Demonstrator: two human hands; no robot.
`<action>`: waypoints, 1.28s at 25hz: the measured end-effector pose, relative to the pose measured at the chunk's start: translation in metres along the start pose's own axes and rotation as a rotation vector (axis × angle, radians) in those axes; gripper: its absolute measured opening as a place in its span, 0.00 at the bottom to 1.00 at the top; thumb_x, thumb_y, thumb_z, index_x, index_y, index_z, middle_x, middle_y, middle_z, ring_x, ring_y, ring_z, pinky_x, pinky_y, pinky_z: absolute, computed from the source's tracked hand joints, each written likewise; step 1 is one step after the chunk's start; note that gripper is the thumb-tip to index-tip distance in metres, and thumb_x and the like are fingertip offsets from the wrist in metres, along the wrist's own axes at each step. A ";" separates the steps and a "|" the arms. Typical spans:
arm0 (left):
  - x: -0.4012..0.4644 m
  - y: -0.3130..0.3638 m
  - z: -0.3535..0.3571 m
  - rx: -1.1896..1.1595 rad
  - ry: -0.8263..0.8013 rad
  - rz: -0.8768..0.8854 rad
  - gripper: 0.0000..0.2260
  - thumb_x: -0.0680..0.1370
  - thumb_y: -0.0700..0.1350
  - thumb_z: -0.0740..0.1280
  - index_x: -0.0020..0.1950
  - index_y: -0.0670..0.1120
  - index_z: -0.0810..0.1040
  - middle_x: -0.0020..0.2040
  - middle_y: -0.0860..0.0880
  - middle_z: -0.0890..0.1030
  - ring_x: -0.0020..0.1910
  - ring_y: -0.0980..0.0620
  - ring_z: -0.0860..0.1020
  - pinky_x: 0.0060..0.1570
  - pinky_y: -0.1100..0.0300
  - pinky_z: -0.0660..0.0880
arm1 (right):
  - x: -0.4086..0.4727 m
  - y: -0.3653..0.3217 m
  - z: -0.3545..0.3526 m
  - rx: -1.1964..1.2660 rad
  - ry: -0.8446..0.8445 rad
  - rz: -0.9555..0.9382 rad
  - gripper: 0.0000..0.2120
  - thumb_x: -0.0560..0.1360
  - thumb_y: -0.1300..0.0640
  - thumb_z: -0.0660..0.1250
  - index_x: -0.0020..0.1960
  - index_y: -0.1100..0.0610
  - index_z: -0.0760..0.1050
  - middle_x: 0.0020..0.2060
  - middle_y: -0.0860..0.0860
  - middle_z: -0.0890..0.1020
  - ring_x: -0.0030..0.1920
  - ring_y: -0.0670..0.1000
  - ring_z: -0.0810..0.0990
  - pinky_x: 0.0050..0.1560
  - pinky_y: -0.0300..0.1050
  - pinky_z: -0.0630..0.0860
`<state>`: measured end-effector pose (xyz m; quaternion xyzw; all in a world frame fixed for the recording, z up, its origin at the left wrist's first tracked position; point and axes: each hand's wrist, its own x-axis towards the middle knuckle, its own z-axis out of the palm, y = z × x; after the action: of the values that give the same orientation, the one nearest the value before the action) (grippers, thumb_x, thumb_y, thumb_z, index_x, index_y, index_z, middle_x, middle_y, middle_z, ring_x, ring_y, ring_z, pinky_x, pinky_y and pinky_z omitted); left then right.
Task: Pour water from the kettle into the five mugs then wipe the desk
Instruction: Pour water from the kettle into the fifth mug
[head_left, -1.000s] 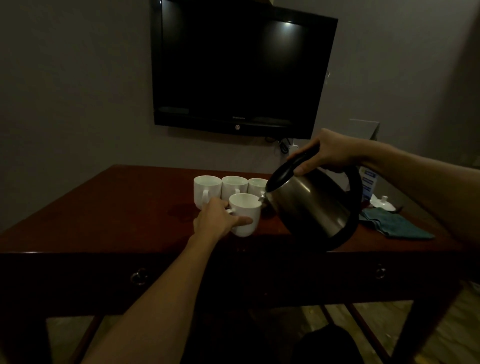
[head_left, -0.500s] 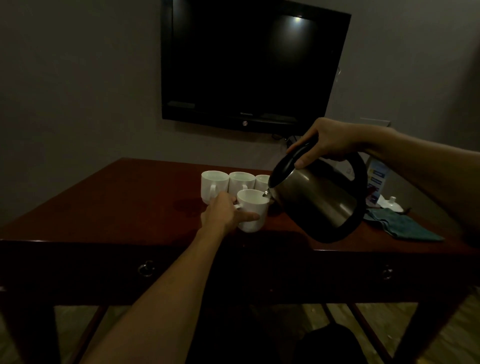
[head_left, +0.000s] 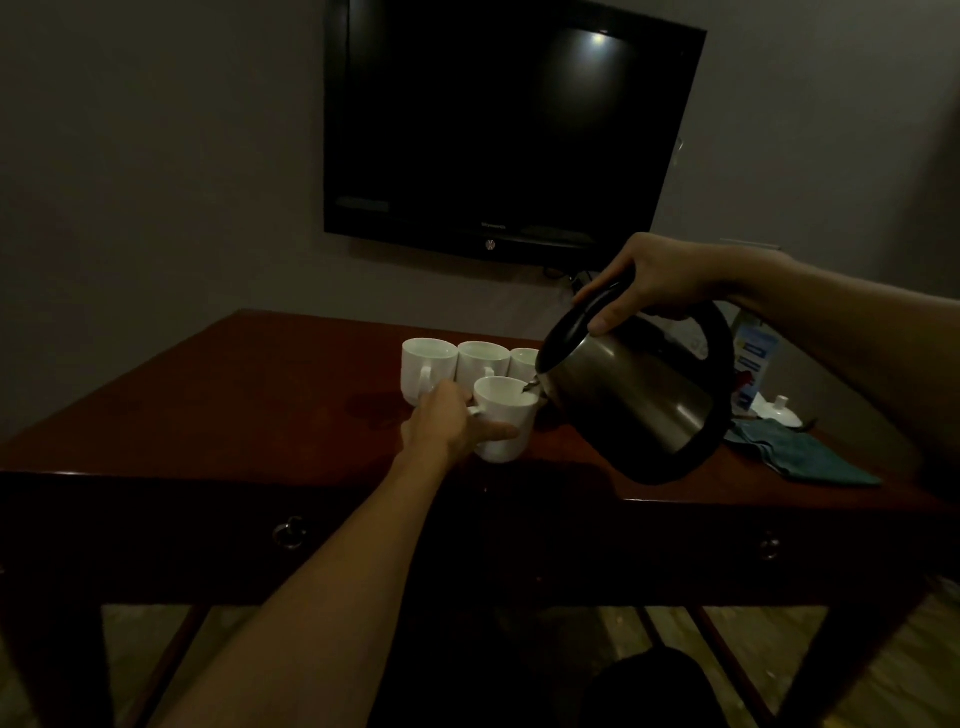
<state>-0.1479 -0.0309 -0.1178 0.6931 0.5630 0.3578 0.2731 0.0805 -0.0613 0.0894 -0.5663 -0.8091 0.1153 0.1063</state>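
My right hand (head_left: 652, 278) grips the black handle of a steel kettle (head_left: 636, 400), thumb on its lid, and holds it tilted to the left above the desk (head_left: 208, 405). The spout sits over the rim of a white mug (head_left: 506, 415). My left hand (head_left: 449, 423) holds that mug by its handle side, thumb along its front. Three more white mugs stand in a row behind it: one at the left (head_left: 426, 366), one in the middle (head_left: 483, 361), one partly hidden by the kettle (head_left: 524, 361). A teal cloth (head_left: 800, 454) lies at the right of the desk.
A black TV (head_left: 511, 124) hangs on the wall above the desk. A white lid (head_left: 779, 410) and a blue-and-white card (head_left: 753, 364) sit behind the cloth. A wet patch (head_left: 374, 408) darkens the wood left of the mugs. Two drawer pulls are on the desk front.
The kettle has lifted a little and its spout has come closer over the front mug. My view has shifted, so the desk and TV sit further right. My left hand keeps its hold.
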 end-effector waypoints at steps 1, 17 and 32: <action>0.000 0.000 0.000 -0.006 0.000 0.001 0.19 0.64 0.60 0.79 0.43 0.48 0.79 0.42 0.52 0.81 0.45 0.52 0.78 0.38 0.56 0.66 | 0.000 -0.001 0.000 -0.010 0.002 0.003 0.27 0.60 0.40 0.78 0.58 0.46 0.83 0.38 0.53 0.83 0.37 0.56 0.76 0.38 0.49 0.74; 0.004 -0.005 0.003 -0.007 -0.006 0.037 0.20 0.64 0.59 0.78 0.45 0.48 0.79 0.44 0.54 0.81 0.47 0.52 0.79 0.43 0.52 0.74 | 0.006 -0.005 -0.002 -0.027 -0.021 0.007 0.29 0.59 0.40 0.77 0.58 0.47 0.83 0.42 0.54 0.84 0.39 0.55 0.77 0.40 0.47 0.75; 0.004 -0.006 0.003 -0.056 -0.020 0.045 0.19 0.64 0.57 0.79 0.44 0.47 0.79 0.44 0.52 0.82 0.45 0.53 0.79 0.40 0.54 0.73 | 0.006 -0.007 -0.003 -0.061 -0.030 0.008 0.26 0.63 0.43 0.78 0.60 0.47 0.82 0.29 0.41 0.82 0.34 0.53 0.76 0.37 0.48 0.75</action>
<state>-0.1485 -0.0253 -0.1234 0.7010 0.5345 0.3726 0.2898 0.0730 -0.0576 0.0952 -0.5708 -0.8114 0.0997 0.0764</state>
